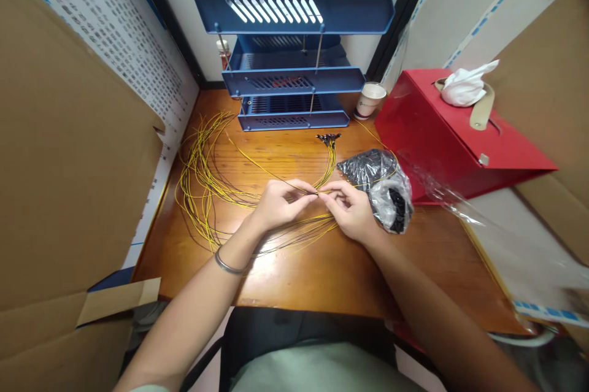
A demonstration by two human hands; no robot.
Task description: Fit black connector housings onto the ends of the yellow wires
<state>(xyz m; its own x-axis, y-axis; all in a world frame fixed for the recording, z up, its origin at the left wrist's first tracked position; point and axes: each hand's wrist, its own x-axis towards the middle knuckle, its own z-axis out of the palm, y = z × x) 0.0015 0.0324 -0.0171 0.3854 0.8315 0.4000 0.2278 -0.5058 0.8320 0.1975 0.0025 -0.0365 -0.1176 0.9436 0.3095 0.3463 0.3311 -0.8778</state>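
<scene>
Over the middle of the wooden desk [322,269], my left hand [278,202] and my right hand [352,208] meet fingertip to fingertip. Both pinch one thin yellow wire [257,165] where a small black end piece sits between them. The wire arcs away to the far left. More yellow wires [202,183] lie in loose loops on the left of the desk. A bundle of them with black tips [329,138] lies just beyond my hands. A clear plastic bag of small black parts [384,186] rests right beside my right hand.
A blue three-tier letter tray [294,67] stands at the back. A paper cup [369,99] sits next to it. A red box [451,134] with a tissue on top fills the right side. Cardboard panels [69,165] wall in the left and right.
</scene>
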